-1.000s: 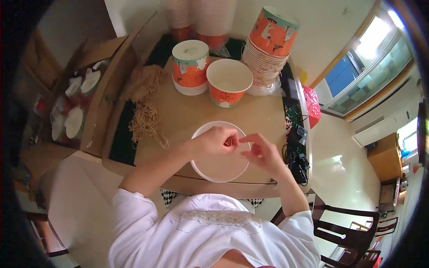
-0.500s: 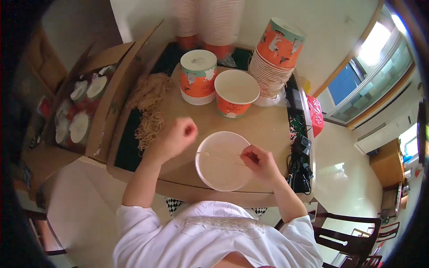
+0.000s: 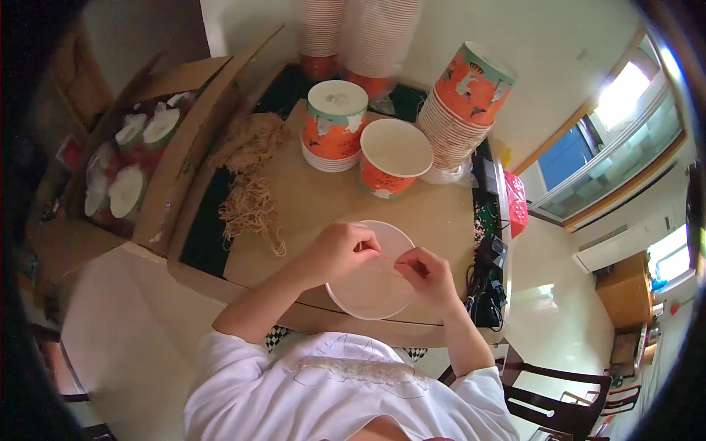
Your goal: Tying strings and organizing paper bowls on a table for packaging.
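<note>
A round white paper tub [image 3: 368,300] sits at the near edge of the table, and I look down into it. Above its opening my left hand [image 3: 337,253] and my right hand [image 3: 429,279] face each other, fingertips pinched. A thin pale strand [image 3: 383,270] stretches across the small gap between them. To the left of my left hand lies a tangled pile of tan, stringy strands [image 3: 250,206].
Farther back stand an open orange-and-green paper tub [image 3: 396,151], an upturned stack of tubs [image 3: 334,121] and a leaning taller stack [image 3: 463,95]. A cardboard box [image 3: 184,162] of wrapped tubs is at left. Black cables and adapters [image 3: 487,275] lie along the right edge.
My left hand has moved right, from beside the pile to over the near tub, close to my right hand. The right hand has barely moved. The view has shifted slightly.
</note>
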### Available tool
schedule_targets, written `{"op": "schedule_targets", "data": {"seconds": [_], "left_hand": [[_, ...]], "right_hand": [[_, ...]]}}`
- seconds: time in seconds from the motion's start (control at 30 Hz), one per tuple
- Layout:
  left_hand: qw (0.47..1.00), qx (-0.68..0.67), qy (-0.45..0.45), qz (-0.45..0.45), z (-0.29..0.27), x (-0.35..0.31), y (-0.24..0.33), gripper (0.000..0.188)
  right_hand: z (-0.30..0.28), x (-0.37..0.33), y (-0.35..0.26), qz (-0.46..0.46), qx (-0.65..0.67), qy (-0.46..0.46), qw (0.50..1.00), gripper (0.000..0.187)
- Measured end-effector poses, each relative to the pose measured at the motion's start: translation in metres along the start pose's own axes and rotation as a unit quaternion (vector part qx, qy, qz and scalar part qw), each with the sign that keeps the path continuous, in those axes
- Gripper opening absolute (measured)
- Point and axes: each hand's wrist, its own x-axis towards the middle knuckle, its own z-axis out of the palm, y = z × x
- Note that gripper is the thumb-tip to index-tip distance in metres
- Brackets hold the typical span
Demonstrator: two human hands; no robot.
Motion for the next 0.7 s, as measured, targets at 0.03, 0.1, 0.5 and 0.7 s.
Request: {"op": "schedule_targets", "data": {"seconds": [0.03, 0.1, 0.5, 0.7], "left_hand": [[1.000, 0.001, 0.005, 0.000, -0.003, -0.002, 0.001, 0.007], [1.000, -0.014, 0.018, -0.004, -0.007, -0.005, -0.003, 0.009], [0.988, -0.122, -0.052, -0.075, -0.015, -0.004, -0.024, 0.021], [0.987, -0.140, -0.065, -0.048, -0.021, -0.002, -0.018, 0.014]], "right_hand": [[0.000, -0.001, 0.003, -0.017, 0.012, 0.016, 1.000, 0.005], [0.001, 0.000, 0.002, -0.019, 0.023, 0.012, 0.999, 0.004], [0.001, -0.001, 0.001, -0.026, 0.041, 0.003, 0.999, 0.002], [0.000, -0.001, -0.002, -0.023, 0.043, 0.007, 0.999, 0.003]]}}
